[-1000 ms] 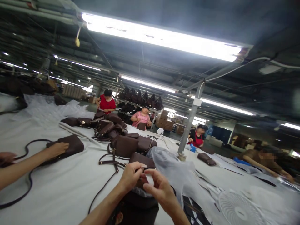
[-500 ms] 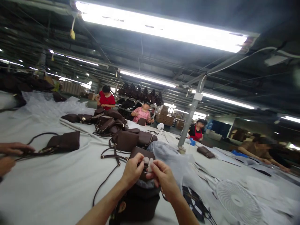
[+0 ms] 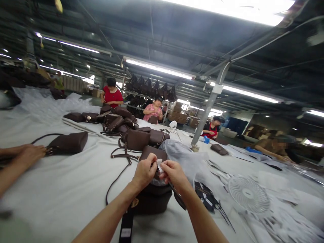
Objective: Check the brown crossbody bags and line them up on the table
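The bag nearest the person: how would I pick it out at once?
On the white-covered table, go to the near middle, where the left hand and right hand handle a small white piece. The dark bag shows just below them, clear plastic at its top. Unlike the brown bags piled farther back, it has a black strip with a white label beside it.

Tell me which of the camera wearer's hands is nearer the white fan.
Right. The right hand is left of the white fan in the picture; the left hand is farther left, beyond the right.
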